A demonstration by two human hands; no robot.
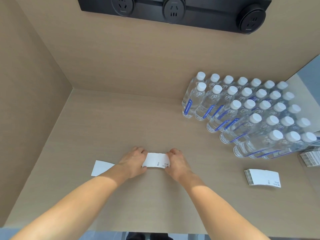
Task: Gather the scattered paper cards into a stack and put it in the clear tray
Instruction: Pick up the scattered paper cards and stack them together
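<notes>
A small stack of white paper cards (156, 160) lies on the beige table, squeezed between my two hands. My left hand (134, 161) grips its left end and my right hand (176, 161) grips its right end. One loose white card (101, 167) lies flat to the left, partly under my left forearm. A thicker stack of cards (262, 177) rests on the table to the right. At the right edge, the clear tray (301, 162) holds more cards (310, 158); only part of it shows.
Several rows of clear water bottles with white caps (242, 111) stand at the back right. A black socket strip (173, 9) is mounted on the back wall. A beige side wall (26, 101) closes the left. The table's front edge (155, 231) is near me.
</notes>
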